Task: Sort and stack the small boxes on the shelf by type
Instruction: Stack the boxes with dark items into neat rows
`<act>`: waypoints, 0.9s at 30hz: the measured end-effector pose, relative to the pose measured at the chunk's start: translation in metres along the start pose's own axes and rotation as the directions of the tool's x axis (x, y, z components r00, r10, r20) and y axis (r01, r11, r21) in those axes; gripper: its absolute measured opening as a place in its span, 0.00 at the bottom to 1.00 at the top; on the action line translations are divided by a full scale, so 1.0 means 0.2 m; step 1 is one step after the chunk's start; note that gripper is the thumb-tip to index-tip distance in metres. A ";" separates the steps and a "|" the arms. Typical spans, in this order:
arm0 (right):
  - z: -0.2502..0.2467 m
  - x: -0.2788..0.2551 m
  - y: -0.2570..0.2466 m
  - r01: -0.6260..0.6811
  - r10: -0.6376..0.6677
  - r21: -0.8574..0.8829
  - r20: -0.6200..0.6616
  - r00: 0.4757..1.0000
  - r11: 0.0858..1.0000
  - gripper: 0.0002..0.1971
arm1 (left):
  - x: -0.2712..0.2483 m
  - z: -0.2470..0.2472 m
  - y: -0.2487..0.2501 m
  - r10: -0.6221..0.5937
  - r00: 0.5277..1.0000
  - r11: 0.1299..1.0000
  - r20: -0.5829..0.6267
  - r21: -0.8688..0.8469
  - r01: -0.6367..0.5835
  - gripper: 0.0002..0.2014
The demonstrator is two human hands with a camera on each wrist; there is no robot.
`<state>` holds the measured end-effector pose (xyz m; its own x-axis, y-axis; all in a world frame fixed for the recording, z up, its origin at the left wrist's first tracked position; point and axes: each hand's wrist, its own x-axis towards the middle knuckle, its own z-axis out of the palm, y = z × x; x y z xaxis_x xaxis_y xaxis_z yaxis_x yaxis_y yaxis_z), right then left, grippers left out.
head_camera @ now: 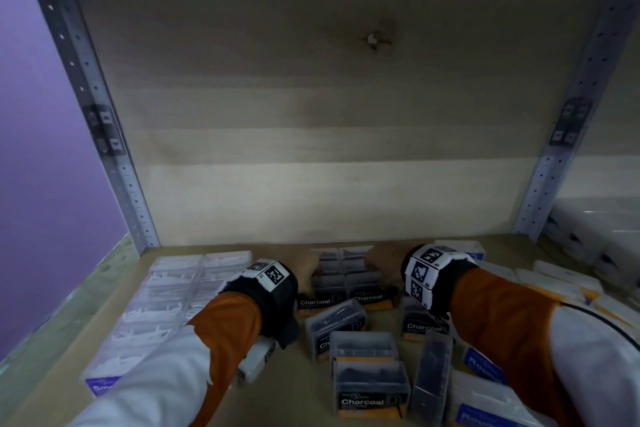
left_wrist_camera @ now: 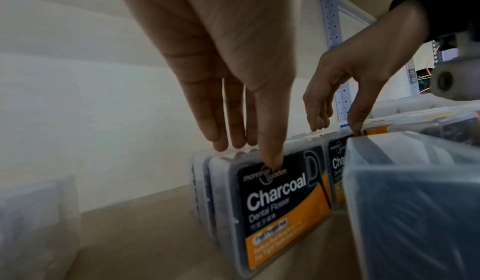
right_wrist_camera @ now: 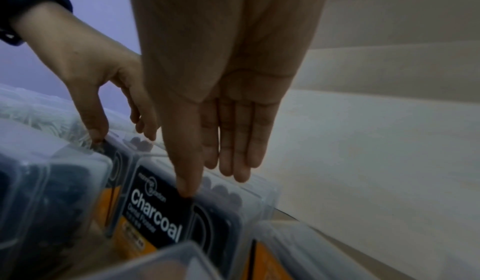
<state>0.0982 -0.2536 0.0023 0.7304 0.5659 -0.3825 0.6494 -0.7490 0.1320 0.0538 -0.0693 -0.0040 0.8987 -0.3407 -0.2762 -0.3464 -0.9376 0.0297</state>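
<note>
I am looking at two rows of Charcoal boxes (head_camera: 343, 279) standing on edge side by side, far in the middle of the shelf (head_camera: 166, 288) near the back panel (head_camera: 311, 135). My left hand (left_wrist_camera: 207, 63) is pinching the left row (left_wrist_camera: 272, 202), thumb on its near label, straight fingers (left_wrist_camera: 215, 128) over the far side. My right hand (right_wrist_camera: 223, 79) is pinching the right row (right_wrist_camera: 182, 212) likewise. Loose Charcoal boxes (head_camera: 367, 378) are lying scattered nearer me, some tilted. Clear boxes of white flossers (head_camera: 166, 291) are sitting in rows at the left. Blue-labelled boxes (head_camera: 485, 392) are lying near right.
</note>
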 end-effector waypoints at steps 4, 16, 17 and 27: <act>-0.02 -0.04 0.04 -0.099 0.094 0.061 0.067 0.993 0.993 0.16 | -0.02 -0.01 0.02 0.043 0.999 0.999 -0.021 0.002 -0.043 0.09; 0.04 -0.22 0.07 -0.216 0.181 0.087 0.296 0.938 0.973 0.19 | -0.11 -0.01 0.12 0.107 0.981 0.990 0.164 -0.105 -0.091 0.25; 0.03 -0.24 0.06 -0.197 0.164 0.075 0.320 0.933 0.977 0.22 | -0.11 0.00 0.13 0.098 0.979 0.991 0.179 -0.109 -0.079 0.26; 0.07 -0.29 0.01 -0.182 0.166 0.087 0.165 0.972 0.979 0.08 | -0.15 0.00 0.16 0.053 0.985 0.995 0.164 -0.093 -0.038 0.21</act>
<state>0.0533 -0.2924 0.0124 0.7833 0.3688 -0.5004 0.4842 -0.8668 0.1191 0.0156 -0.0891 0.0061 0.8225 -0.3743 -0.4282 -0.3539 -0.9262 0.1298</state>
